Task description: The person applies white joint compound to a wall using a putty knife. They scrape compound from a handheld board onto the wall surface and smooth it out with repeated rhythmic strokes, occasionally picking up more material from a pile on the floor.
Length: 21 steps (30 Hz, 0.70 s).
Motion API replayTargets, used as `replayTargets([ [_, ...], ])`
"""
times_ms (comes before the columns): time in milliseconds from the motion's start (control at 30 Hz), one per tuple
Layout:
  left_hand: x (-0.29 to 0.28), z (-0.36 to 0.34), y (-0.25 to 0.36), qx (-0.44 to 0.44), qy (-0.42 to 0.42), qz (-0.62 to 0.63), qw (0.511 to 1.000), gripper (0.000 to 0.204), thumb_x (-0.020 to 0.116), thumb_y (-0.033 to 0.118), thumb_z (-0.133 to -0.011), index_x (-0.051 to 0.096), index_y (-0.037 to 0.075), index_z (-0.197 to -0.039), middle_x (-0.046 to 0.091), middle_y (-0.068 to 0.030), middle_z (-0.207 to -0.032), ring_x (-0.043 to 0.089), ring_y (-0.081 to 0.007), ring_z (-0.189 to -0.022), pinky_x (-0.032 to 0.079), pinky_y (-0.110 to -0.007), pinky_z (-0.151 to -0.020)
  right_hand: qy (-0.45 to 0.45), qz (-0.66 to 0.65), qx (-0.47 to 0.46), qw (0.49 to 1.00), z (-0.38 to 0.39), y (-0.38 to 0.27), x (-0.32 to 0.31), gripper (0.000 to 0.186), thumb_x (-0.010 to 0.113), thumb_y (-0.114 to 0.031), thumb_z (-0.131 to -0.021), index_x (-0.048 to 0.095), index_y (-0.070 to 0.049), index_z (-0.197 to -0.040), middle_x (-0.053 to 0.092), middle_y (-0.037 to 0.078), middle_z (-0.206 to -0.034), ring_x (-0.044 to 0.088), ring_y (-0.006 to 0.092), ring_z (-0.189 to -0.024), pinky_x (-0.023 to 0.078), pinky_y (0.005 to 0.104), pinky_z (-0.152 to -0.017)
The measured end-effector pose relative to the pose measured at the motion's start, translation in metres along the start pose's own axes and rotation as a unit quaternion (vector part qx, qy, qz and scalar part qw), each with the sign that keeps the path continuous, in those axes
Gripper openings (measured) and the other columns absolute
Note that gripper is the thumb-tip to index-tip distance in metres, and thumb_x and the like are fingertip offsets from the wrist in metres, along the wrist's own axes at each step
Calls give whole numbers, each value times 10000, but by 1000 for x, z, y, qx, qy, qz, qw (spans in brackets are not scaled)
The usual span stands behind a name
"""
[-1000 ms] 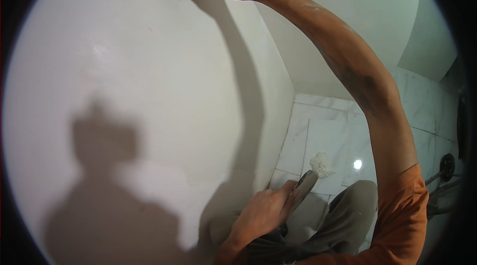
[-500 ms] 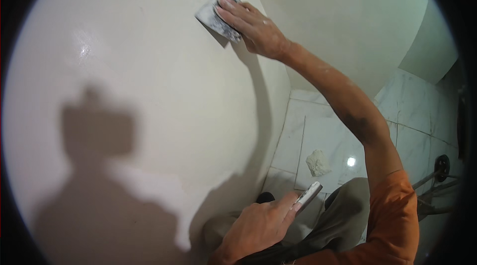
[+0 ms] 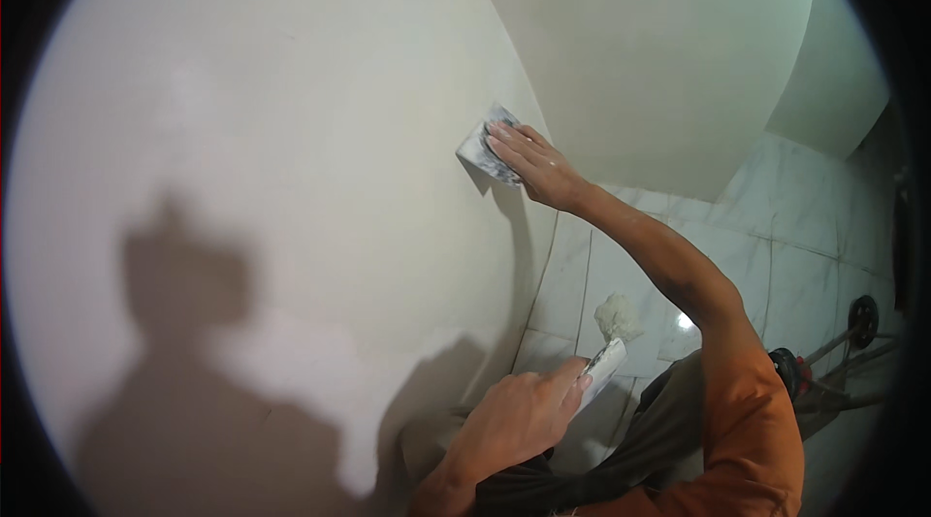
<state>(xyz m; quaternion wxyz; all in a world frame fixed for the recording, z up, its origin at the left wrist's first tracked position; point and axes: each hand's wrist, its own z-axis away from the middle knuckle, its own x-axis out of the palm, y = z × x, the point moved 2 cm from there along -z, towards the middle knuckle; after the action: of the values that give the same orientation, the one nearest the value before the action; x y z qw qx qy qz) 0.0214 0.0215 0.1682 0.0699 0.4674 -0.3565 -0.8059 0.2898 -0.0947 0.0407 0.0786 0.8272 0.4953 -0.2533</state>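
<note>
My right hand point(image 3: 538, 166), at the end of an outstretched arm, presses a broad putty knife point(image 3: 478, 150) against the pale wall point(image 3: 320, 177), close to the corner. Its blade is smeared grey and white, and my fingers lie over it, hiding the handle. Lower down, my left hand point(image 3: 514, 420) is closed around a second putty knife point(image 3: 603, 368), held in front of my knees with its whitened blade pointing up and away. A lump of whitish putty point(image 3: 614, 316) sits on the floor just beyond that blade.
A second wall point(image 3: 650, 61) meets the first at the corner. White marble-look tiles point(image 3: 727, 236) cover the floor. To the right stands a metal frame with a dark wheel point(image 3: 862, 313). My shadow point(image 3: 194, 362) falls across the wall.
My right hand has drawn its putty knife down and rightward along the wall toward the corner. The left hand's knife has tilted, showing more of its white-coated face.
</note>
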Motion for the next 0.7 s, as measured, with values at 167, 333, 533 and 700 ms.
replayTargets([
  [167,4,1,-8,8,8,-8,1000,235,455,245,-1023,548,30,-1039,602,-247,-657,588,-460,-627,455,-535,-606,113,-7,-33,993,-70,1,-59,540,609,86,-835,500,4,-1358,549,168,-1389,507,337,-1303,414,455,-1058],
  [333,7,-2,-11,34,29,4,999,242,481,241,-1017,569,21,-1063,608,-245,-655,601,-455,-644,462,-534,-627,171,53,-113,977,-219,8,-112,588,532,56,-886,427,-83,-1447,453,159,-1476,423,326,-1367,332,468,-1141],
  [533,1,-1,-8,2,14,-8,1000,257,528,236,-997,595,17,-1115,632,-238,-699,624,-443,-685,476,-518,-632,117,85,-117,983,-274,9,-104,570,484,29,-941,377,-106,-1485,389,174,-1526,345,324,-1427,253,471,-1219],
  [700,-10,-2,-2,-21,-10,6,1000,264,511,251,-1008,579,23,-1121,639,-228,-711,625,-440,-679,481,-505,-618,92,92,-120,984,-230,21,-81,504,474,-14,-959,394,-38,-1456,432,215,-1468,399,362,-1374,304,518,-1171],
])
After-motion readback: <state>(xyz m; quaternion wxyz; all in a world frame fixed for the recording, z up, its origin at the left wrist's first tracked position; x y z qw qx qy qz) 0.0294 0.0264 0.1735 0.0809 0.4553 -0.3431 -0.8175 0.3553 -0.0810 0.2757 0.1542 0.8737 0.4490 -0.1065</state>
